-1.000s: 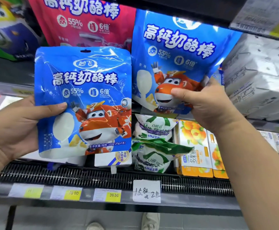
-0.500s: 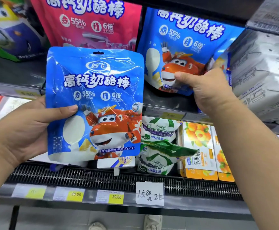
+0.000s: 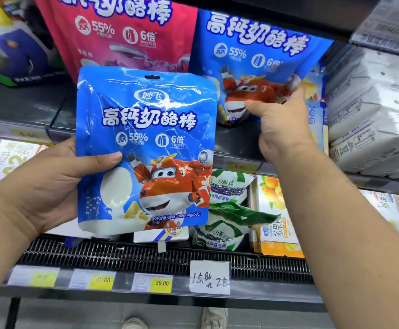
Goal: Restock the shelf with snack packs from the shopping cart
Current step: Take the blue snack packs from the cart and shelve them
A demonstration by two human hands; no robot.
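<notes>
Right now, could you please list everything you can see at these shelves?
held snack pack: one, blue, in front of the shelves
shelf snack pack: one, blue, upper shelf
red pack: one, red, upper shelf, further left
pouches: at least two, green and white, lower shelf
boxes: at least two, orange-yellow, lower shelf, right of the pouches
wrapped cartons: several, white, upper right
price tags: four, yellow-white, lower shelf rail
left hand: one, grips the held snack pack
right hand: one, pinches the shelf snack pack
</notes>
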